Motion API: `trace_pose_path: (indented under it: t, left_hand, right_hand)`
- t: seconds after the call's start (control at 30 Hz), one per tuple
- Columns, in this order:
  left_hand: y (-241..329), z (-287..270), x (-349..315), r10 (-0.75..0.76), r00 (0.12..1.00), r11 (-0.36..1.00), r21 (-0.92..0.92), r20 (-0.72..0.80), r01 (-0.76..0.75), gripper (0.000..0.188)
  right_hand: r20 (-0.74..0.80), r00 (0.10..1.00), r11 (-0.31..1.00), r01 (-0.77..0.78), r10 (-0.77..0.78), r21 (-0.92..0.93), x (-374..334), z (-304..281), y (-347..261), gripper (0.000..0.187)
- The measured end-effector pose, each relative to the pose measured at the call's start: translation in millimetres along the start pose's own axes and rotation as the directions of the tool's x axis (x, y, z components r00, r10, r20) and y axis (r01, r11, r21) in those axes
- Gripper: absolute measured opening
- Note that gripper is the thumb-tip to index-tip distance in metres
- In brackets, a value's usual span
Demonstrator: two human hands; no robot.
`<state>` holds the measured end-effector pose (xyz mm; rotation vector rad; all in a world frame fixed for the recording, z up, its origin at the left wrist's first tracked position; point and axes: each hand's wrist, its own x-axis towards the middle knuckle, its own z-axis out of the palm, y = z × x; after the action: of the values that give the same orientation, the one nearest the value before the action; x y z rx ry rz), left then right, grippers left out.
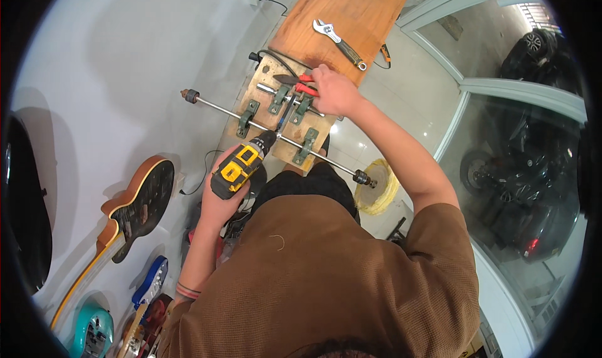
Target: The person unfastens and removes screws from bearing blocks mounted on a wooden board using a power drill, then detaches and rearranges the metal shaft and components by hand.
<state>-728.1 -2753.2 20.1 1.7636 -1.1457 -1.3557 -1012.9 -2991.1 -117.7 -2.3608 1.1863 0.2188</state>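
My left hand (216,206) is wrapped round a yellow and black cordless drill (241,168). Its nose points up at a wooden board (267,73) and meets the middle of a long metal shaft (222,109). Green bearing blocks (307,146) carry that shaft, which has a chuck at each end. Farther up the board, my right hand (337,93) closes on the red handles of a pair of pliers (287,79). The dark jaws point left, above a shorter rod and a dark belt running between the shafts. What the drill's tip touches is too small to tell.
An adjustable wrench (338,43) lies on the brown wooden tabletop (370,7). A pale yellow buffing wheel (379,192) is by the shaft's right end. Guitars (150,192) stand along the left wall. Glass doors (476,132) are at the right, with vehicles behind them.
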Motion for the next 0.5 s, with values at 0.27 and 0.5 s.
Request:
trace_pose_path:
  t: [0.27, 0.5]
  left_hand:
    - [41, 23, 88, 0.058, 0.991, 0.991, 0.113, 0.117, -0.072, 0.066]
    - [68, 62, 157, 0.075, 0.955, 0.936, 0.309, 0.287, -0.167, 0.070]
  right_hand:
    - [-0.483, 0.836, 0.965, -0.240, 0.261, 0.107, 15, -33, 94, 0.052]
    - [-0.474, 0.832, 0.957, -0.259, 0.289, 0.129, 23, -13, 132, 0.061]
